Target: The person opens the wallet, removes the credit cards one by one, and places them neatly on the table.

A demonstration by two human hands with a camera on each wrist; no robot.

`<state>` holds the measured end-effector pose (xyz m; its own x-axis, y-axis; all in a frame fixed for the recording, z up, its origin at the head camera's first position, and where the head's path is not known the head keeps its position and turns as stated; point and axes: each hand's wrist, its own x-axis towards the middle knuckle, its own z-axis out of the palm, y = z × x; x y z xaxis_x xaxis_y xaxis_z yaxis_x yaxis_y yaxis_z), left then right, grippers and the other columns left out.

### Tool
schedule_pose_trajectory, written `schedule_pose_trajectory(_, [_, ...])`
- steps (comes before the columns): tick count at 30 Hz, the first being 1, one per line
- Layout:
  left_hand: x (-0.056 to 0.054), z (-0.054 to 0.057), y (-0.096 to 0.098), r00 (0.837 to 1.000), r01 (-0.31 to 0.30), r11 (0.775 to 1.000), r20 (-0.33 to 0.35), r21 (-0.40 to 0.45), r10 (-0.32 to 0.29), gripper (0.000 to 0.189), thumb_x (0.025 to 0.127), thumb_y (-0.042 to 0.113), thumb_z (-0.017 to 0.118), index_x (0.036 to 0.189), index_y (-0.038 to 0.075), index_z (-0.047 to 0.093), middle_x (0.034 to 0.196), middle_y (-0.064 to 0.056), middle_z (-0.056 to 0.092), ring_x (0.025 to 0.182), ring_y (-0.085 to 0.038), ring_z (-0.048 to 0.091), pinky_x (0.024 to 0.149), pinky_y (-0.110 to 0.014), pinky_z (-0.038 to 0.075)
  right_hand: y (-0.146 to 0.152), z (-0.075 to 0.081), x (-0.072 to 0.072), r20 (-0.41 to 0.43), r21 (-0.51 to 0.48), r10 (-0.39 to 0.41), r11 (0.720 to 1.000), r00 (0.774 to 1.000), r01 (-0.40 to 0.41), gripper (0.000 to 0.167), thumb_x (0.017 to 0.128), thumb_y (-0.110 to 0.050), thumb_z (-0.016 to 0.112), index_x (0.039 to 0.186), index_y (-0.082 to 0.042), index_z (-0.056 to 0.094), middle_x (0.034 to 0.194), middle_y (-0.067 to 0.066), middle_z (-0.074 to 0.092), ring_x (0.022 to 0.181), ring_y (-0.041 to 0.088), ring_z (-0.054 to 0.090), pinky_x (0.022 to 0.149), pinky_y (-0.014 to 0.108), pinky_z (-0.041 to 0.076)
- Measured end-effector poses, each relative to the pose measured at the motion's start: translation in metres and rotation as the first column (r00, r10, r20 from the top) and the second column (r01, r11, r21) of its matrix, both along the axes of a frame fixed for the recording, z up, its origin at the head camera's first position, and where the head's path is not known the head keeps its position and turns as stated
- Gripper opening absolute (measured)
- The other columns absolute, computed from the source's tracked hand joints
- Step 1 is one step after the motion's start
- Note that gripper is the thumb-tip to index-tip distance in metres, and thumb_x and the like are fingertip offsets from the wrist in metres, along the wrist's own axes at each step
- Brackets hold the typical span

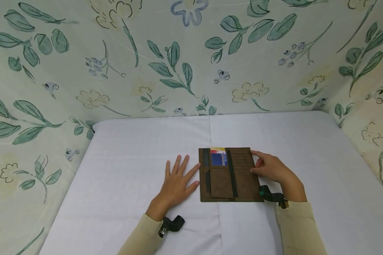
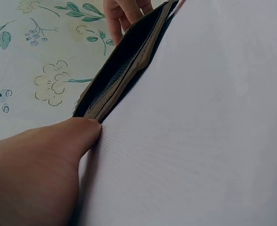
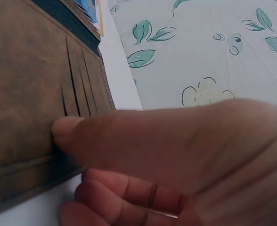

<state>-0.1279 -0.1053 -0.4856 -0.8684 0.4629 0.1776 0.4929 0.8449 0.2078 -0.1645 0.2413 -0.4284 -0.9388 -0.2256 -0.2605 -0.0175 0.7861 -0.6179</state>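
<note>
Head view: the largest thing is the leaf-and-flower cloth (image 1: 115, 83) hung behind and around the white-covered bench (image 1: 140, 145). On that bench, right of its middle seam, the brown wallet (image 1: 221, 182) lies spread wide between the two hands, its inside facing up. The left hand (image 1: 175, 186) is spread, its fingers apart and nearly straight; index finger and thumb touch the wallet's left edge without gripping it. The right hand (image 1: 272, 168) has its fingers clamped on the right edge, thumb on the inner face and the others curled at the edge, as the right wrist view shows. Smaller are the black wrist cameras (image 1: 175, 224), one by each cuff. Smallest are the blue, red and yellow cards (image 1: 219, 158), poking up from a pocket on the middle flap; how many, I cannot tell.

My guess at the risks: the left hand only touches, so a sideways pull from the right could drag the wallet over the fabric or ruck it. A sharp tilt or shake could spill the cards, since they stand proud of their pocket. Folding the flap carelessly might bend them
</note>
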Motion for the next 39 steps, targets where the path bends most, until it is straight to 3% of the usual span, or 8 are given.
schedule_pose_trajectory(13, [0.0,0.0,0.0,1.0,0.002,1.0,0.011,0.018,-0.002,0.055,0.097,0.053,0.046,0.148,0.034,0.038,0.159,-0.012,0.021,0.146,-0.038,0.01,0.109,-0.067,0.006,0.001,0.001,0.001,-0.022,0.011,0.061,0.998,0.998,-0.06,0.073,0.085,-0.01,0.07,0.145,0.008,0.033,0.08,0.006,0.052,0.068,0.018,0.045,0.06,0.032,0.038])
schedule_pose_trajectory(32, [-0.001,-0.002,0.001,1.0,0.001,0.999,0.002,0.054,-0.001,0.056,0.094,0.052,0.051,0.146,0.032,0.043,0.158,-0.013,0.024,0.146,-0.037,0.013,0.111,-0.064,0.007,-0.004,0.002,0.001,-0.001,0.035,0.015,0.999,1.0,-0.015,0.071,0.085,-0.013,0.07,0.144,0.008,0.035,0.081,0.006,0.056,0.07,0.019,0.048,0.06,0.032,0.039])
schedule_pose_trajectory(39, [-0.001,0.002,0.001,0.999,0.006,0.996,0.038,0.094,-0.01,0.054,0.096,0.049,0.051,0.146,0.029,0.044,0.158,-0.014,0.023,0.147,-0.034,0.01,0.112,-0.06,0.006,-0.009,0.004,-0.001,-0.094,0.056,-0.016,0.998,0.995,0.021,0.058,0.088,-0.02,0.068,0.136,0.006,0.048,0.088,0.011,0.062,0.077,0.023,0.056,0.063,0.035,0.045])
